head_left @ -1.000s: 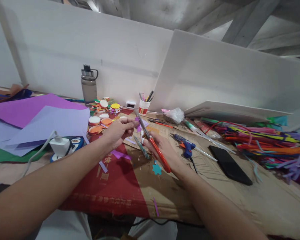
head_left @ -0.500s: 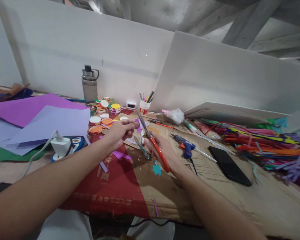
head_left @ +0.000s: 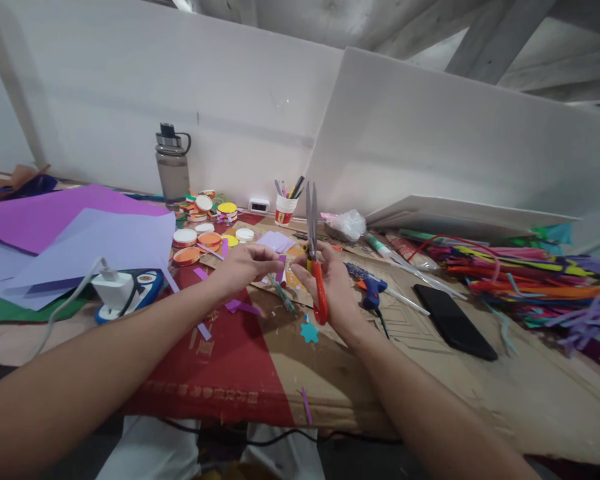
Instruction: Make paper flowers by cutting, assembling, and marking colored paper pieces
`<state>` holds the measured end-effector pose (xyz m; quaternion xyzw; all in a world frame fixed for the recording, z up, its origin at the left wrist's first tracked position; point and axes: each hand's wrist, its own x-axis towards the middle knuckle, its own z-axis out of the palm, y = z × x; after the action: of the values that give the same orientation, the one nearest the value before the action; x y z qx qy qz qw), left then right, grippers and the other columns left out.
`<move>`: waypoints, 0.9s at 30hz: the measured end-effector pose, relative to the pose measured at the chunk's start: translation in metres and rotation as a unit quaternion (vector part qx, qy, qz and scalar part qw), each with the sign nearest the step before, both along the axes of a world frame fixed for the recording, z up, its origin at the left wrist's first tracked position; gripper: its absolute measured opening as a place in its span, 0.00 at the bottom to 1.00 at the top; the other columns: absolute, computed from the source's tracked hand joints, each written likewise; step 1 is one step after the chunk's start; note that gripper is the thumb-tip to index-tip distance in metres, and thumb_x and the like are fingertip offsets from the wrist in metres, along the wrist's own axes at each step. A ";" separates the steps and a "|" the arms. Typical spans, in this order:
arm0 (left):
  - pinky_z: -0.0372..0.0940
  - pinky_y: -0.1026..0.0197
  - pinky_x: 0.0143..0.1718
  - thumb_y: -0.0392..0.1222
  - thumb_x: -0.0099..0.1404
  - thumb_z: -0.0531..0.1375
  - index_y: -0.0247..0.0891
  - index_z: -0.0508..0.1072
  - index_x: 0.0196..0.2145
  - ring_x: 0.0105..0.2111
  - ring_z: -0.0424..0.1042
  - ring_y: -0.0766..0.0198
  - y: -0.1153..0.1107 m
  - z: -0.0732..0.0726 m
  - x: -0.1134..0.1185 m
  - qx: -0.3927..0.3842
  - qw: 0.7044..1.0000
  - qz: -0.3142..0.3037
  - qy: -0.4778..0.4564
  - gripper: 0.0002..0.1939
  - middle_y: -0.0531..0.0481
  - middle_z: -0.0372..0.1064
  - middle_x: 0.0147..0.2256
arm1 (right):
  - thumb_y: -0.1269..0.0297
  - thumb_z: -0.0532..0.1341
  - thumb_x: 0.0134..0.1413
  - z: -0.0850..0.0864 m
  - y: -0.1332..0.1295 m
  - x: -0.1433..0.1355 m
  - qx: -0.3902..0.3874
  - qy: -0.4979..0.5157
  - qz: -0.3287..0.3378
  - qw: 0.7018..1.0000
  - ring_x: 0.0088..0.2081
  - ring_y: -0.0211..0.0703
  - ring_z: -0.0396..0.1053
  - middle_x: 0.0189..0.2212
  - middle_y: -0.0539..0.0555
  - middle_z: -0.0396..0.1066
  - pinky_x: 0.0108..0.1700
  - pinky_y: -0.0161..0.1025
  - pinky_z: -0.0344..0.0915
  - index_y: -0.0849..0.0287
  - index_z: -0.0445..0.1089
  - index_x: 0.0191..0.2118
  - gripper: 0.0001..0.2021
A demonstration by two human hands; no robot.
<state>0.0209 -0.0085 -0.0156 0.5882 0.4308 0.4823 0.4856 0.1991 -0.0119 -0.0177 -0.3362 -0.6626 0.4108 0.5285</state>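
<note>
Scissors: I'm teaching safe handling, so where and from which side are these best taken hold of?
By the red handle, probably from the near side: it sits lower, toward the person, while the metal blades point up and away. The right hand holds that end.

A craft workshop is indicated by held scissors (head_left: 313,244), coloured paper (head_left: 105,243) spread at nine o'clock, bright strips (head_left: 535,287) heaped at three and a glue gun (head_left: 374,291) laid at four.
</note>
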 end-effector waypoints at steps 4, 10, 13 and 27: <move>0.54 0.67 0.24 0.44 0.51 0.67 0.35 0.76 0.25 0.23 0.62 0.70 0.000 -0.004 0.004 -0.002 0.998 -0.007 0.057 0.09 0.50 0.70 0.24 | 0.56 0.64 0.50 -0.004 0.002 0.000 0.021 -0.027 -0.013 0.999 0.33 0.40 0.70 0.33 0.51 0.71 0.38 0.40 0.67 0.56 0.60 0.49 0.22; 0.58 0.66 0.25 0.40 0.49 0.67 0.34 0.77 0.23 0.24 0.66 0.67 -0.005 -0.002 0.010 -0.017 0.997 -0.007 0.080 0.06 0.48 0.72 0.24 | 0.58 0.66 0.46 -0.008 0.006 0.002 0.012 -0.060 -0.021 0.998 0.33 0.41 0.70 0.33 0.52 0.71 0.38 0.40 0.67 0.57 0.61 0.47 0.23; 0.59 0.66 0.27 0.40 0.51 0.66 0.35 0.77 0.23 0.24 0.67 0.67 -0.005 -0.004 0.009 -0.008 0.997 -0.023 0.072 0.06 0.48 0.72 0.25 | 0.59 0.66 0.46 -0.006 0.004 0.001 0.006 -0.062 -0.023 0.998 0.32 0.40 0.69 0.32 0.51 0.71 0.36 0.39 0.66 0.57 0.61 0.46 0.22; 0.52 0.68 0.19 0.48 0.50 0.70 0.34 0.75 0.25 0.18 0.60 0.73 -0.011 -0.004 0.017 -0.037 0.998 -0.028 -0.039 0.14 0.50 0.68 0.23 | 0.55 0.64 0.48 0.001 -0.002 0.001 0.017 -0.039 -0.062 0.997 0.27 0.35 0.61 0.30 0.48 0.65 0.30 0.35 0.60 0.55 0.60 0.44 0.19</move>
<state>0.0377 -0.0198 -0.0194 0.5621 0.4129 0.4748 0.5367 0.1997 -0.0137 -0.0166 -0.3830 -0.6676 0.3525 0.5324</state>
